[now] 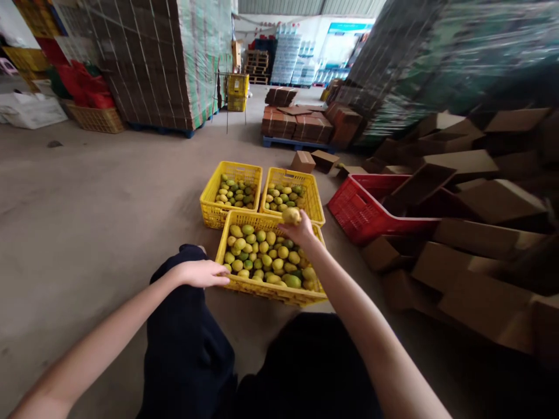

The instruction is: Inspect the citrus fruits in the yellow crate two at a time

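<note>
My right hand (300,230) holds a yellow lemon (292,216) above the far right part of the near yellow crate (266,289). This crate is full of yellow and green lemons (263,247). At the crate's near left corner lies my left hand (202,273), its fingers stretched out and the tips at the rim; it holds nothing. Behind stand two more yellow crates, the far left crate (208,205) and the far right crate (315,198), side by side. Both have lemons in them, and the far right one shows some bare floor.
To the right, a red crate (358,212) stands by a heap of cardboard boxes (476,267). Flattened cardboard (297,125) is stacked on a blue pallet farther back. Tall wrapped stacks (148,64) rise on both sides. My knees (187,331) are close to the near crate.
</note>
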A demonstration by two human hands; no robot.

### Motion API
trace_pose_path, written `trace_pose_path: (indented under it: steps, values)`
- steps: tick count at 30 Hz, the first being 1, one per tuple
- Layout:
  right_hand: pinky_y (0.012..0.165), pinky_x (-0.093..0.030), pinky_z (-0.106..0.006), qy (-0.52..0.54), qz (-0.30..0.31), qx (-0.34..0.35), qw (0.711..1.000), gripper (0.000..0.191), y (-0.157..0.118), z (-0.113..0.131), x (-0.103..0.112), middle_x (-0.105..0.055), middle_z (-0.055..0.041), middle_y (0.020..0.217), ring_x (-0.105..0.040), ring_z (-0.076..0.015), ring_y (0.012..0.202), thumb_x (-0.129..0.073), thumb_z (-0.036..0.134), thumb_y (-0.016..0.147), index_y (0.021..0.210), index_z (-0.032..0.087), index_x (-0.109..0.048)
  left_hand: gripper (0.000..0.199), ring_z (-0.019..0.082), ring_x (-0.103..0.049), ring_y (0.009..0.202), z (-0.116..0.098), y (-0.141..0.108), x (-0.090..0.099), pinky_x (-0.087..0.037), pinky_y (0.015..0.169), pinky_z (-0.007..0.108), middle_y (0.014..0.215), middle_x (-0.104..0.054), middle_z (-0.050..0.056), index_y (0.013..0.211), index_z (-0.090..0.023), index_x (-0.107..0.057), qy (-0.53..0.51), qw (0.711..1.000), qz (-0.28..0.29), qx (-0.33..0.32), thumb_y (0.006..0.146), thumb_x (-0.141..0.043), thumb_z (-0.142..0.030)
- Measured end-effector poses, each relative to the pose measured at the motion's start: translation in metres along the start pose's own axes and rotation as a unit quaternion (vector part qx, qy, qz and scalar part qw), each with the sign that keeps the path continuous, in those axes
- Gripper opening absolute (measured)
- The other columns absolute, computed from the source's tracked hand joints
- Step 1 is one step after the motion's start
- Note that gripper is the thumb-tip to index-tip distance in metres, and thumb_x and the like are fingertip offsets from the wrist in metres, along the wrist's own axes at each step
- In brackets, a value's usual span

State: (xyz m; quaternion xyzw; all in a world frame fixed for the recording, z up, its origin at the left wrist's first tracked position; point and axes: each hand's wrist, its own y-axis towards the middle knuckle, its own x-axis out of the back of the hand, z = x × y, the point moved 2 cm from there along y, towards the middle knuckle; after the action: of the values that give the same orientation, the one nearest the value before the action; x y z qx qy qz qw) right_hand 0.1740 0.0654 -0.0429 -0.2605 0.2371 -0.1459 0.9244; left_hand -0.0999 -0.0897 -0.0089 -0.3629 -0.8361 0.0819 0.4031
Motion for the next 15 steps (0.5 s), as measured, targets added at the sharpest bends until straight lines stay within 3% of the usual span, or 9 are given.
trace_pose_path:
  steps: [2,4,7,10,13,15]
  values:
    - [0.052,-0.053,-0.029,-0.029,-0.023,0.000,0.999,0.022,0.014,0.026,-0.010,-0.059,0.0009,0.081,-0.058,-0.0137,0.061,-0.056,0.037,0.081,0.097,0.022,-0.052,0.042,0.025,-0.057,0.114,0.004,-0.001,0.007,-0.037,0.094,0.028,0.123,-0.064,0.007,0.110,-0.024,-0.068,-0.004,1.000,-0.030,0.005,0.080,-0.055,-0.050]
    - [0.049,-0.050,-0.025,-0.065,-0.028,-0.013,0.997,0.019,0.015,0.030,-0.006,-0.060,0.0012,0.078,-0.056,-0.0112,0.054,-0.059,0.029,0.080,0.096,0.020,-0.054,0.041,0.025,-0.056,0.117,0.008,-0.004,0.012,-0.035,0.097,0.028,0.125,-0.063,0.006,0.109,-0.025,-0.068,-0.012,0.999,-0.047,0.001,0.079,-0.056,-0.050]
    - [0.042,-0.045,-0.020,-0.125,-0.020,-0.055,0.990,0.010,-0.003,0.010,0.021,-0.060,0.0007,0.067,-0.052,-0.0086,0.045,-0.060,0.014,0.077,0.087,0.015,-0.058,0.036,0.024,-0.057,0.115,0.013,-0.008,0.019,-0.035,0.097,0.027,0.120,-0.066,0.004,0.106,-0.027,-0.070,-0.036,0.998,-0.052,-0.015,0.078,-0.059,-0.048]
    - [0.035,-0.038,-0.015,-0.173,-0.021,-0.104,0.979,0.015,-0.027,-0.012,0.057,-0.061,0.0011,0.060,-0.050,-0.0071,0.040,-0.061,0.004,0.072,0.082,0.014,-0.060,0.031,0.023,-0.060,0.109,0.016,-0.007,0.027,-0.038,0.094,0.026,0.115,-0.069,0.003,0.101,-0.028,-0.072,-0.054,0.995,-0.072,-0.031,0.077,-0.062,-0.045]
    - [0.030,-0.032,-0.014,-0.224,-0.025,-0.133,0.965,0.020,-0.043,-0.015,0.081,-0.059,0.0025,0.055,-0.046,-0.0064,0.035,-0.063,-0.002,0.068,0.079,0.015,-0.061,0.025,0.021,-0.065,0.095,0.019,0.004,0.039,-0.043,0.085,0.024,0.100,-0.073,0.002,0.094,-0.027,-0.073,-0.106,0.988,-0.091,-0.063,0.073,-0.067,-0.039]
    - [0.029,-0.031,-0.016,-0.274,-0.008,-0.122,0.954,0.018,-0.047,-0.008,0.086,-0.058,0.0026,0.052,-0.046,-0.0074,0.034,-0.064,-0.001,0.068,0.077,0.015,-0.062,0.023,0.019,-0.067,0.082,0.024,0.022,0.047,-0.045,0.076,0.022,0.089,-0.074,0.001,0.091,-0.027,-0.074,-0.133,0.988,-0.052,-0.065,0.069,-0.071,-0.033]
